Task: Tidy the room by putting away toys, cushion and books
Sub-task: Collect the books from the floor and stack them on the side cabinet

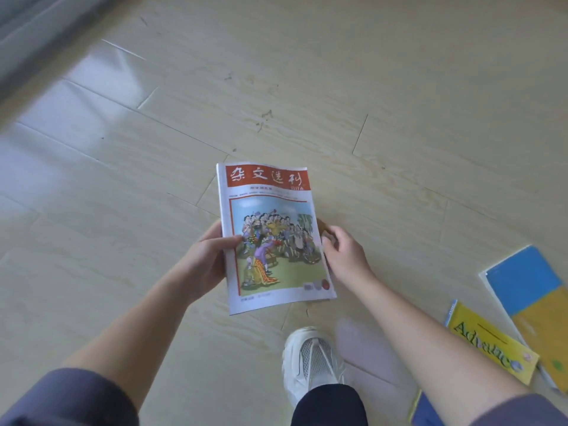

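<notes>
**Left hand (209, 256) and right hand (344, 253) grip the magazine (270, 241)**

We hold it flat above the floor. The left thumb lies across the cover with the fingers beneath, and the right fingers curl at the right edge. Nearest us, our white shoe (310, 361) stands on the pale plank floor (307, 87). At right, a yellow "Advance" book (488, 342) lies against a blue-and-yellow book (534, 302). Beyond the magazine, open planks run to a grey edge (37, 32) far left.

Pale wood-plank floor (338, 72); glossy light reflections left; scuff marks.
</notes>
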`<state>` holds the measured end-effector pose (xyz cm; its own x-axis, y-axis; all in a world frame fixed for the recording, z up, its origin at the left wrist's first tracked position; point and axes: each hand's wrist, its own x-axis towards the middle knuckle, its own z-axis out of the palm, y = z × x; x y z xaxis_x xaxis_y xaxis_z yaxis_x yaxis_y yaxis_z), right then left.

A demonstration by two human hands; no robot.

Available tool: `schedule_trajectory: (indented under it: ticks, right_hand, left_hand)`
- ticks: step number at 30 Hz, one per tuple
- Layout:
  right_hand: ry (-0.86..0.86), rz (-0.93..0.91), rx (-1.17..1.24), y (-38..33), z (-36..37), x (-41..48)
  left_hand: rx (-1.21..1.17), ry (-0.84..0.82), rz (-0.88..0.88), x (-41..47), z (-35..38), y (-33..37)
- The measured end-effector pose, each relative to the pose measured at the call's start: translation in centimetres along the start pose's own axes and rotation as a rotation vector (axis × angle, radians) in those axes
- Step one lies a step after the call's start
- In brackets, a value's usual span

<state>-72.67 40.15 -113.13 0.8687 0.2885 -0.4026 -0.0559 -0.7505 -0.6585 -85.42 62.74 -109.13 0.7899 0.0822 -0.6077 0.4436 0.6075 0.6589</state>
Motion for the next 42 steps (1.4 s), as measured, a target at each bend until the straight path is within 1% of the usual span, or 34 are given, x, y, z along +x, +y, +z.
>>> schedule_trajectory:
  ticks: [1,3,5,6,8,9,11,13,15,16,18,20,21,23,25,26,27,28,30,31,34,35,36,38,39,42]
  right_hand:
    - [-0.044,0.020,-0.054,0.0,0.6,0.5]
    - [-0.107,0.001,-0.280,-0.3,1.9,1.5]
    - [-0.115,-0.019,-0.533,-0.6,2.6,2.0]
    - [-0.114,0.003,-0.603,-0.8,2.8,2.3]
    - [-0.107,0.077,-0.666,-1.6,3.1,2.5]
    - [-0.083,0.105,-0.704,-2.0,3.1,2.5]
    - [-0.025,0.155,-0.784,-2.6,3.0,2.9]
    - [-0.010,0.221,-0.783,-2.7,2.5,3.1]
    - [-0.054,0.238,-0.698,-2.4,2.1,3.2]
    - [-0.088,0.216,-0.642,-2.2,1.8,3.2]
    - [-0.113,0.130,-0.507,-1.9,1.3,3.1]
    - [-0.091,0.037,-0.314,-2.1,0.7,2.9]
    - [-0.071,0.007,-0.180,-2.5,0.4,2.8]
    - [-0.069,0.011,0.200,-3.4,-0.1,1.9]
    - [-0.144,0.032,0.601,-4.7,0.0,0.5]
    - [-0.201,0.038,0.751,-5.2,0.4,-0.2]
    - [-0.258,0.046,0.838,-5.6,0.9,-0.8]
    - [-0.313,0.050,0.864,-5.8,1.7,-1.5]
    - [-0.378,0.078,0.775,-5.8,4.0,-3.0]
    - [-0.396,0.098,0.662,-5.4,5.2,-3.7]
    - [-0.460,0.122,0.196,-3.0,8.3,-4.6]
    - [-0.467,0.137,0.071,-2.6,8.8,-4.6]
    - [-0.458,0.144,-0.007,-2.3,9.0,-4.5]
    - [-0.446,0.126,-0.063,-2.7,8.8,-4.4]
    - [-0.420,0.107,-0.104,-2.9,8.3,-4.4]
    - [-0.228,0.050,-0.272,-1.9,6.2,-4.1]
  left_hand:
    - [-0.018,0.054,0.000,-1.1,-1.5,0.0]
    - [-0.050,0.216,-0.014,-3.4,-5.2,-0.5]
    - [0.016,0.391,-0.042,-5.4,-8.6,-2.0]
    - [0.092,0.474,-0.061,-6.2,-10.0,-2.9]
    - [0.215,0.615,-0.104,-7.6,-12.1,-5.0]
    - [0.236,0.671,-0.123,-8.0,-12.7,-5.9]
    - [0.232,0.725,-0.156,-8.2,-13.3,-7.1]
    - [0.214,0.735,-0.177,-8.2,-13.3,-7.6]
    - [0.205,0.725,-0.181,-8.1,-13.3,-7.7]
    - [0.198,0.721,-0.176,-8.0,-13.3,-7.7]
    - [0.173,0.709,-0.153,-8.0,-13.0,-7.4]
    - [0.118,0.671,-0.117,-8.0,-12.5,-7.2]
    - [0.084,0.637,-0.100,-8.0,-12.2,-7.0]
    - [0.035,0.551,-0.079,-7.8,-11.2,-6.7]
    - [0.021,0.496,-0.060,-7.2,-10.2,-6.4]
    - [0.015,0.485,-0.055,-6.8,-9.7,-6.3]
    - [0.011,0.475,-0.049,-6.3,-9.1,-6.2]
    - [0.008,0.472,-0.042,-5.8,-8.5,-6.2]
    - [-0.003,0.472,-0.041,-4.8,-7.2,-6.2]
    - [-0.020,0.469,-0.053,-4.5,-6.7,-6.3]
    - [-0.155,0.393,-0.110,-3.6,-5.7,-6.6]
    - [-0.169,0.400,-0.119,-3.4,-5.6,-7.0]
    - [-0.144,0.432,-0.110,-3.2,-5.5,-7.3]
    - [-0.031,0.540,-0.054,-3.0,-5.4,-7.8]
    - [0.001,0.559,-0.035,-2.8,-5.2,-8.0]
    - [0.022,0.532,-0.017,-2.2,-4.9,-7.9]
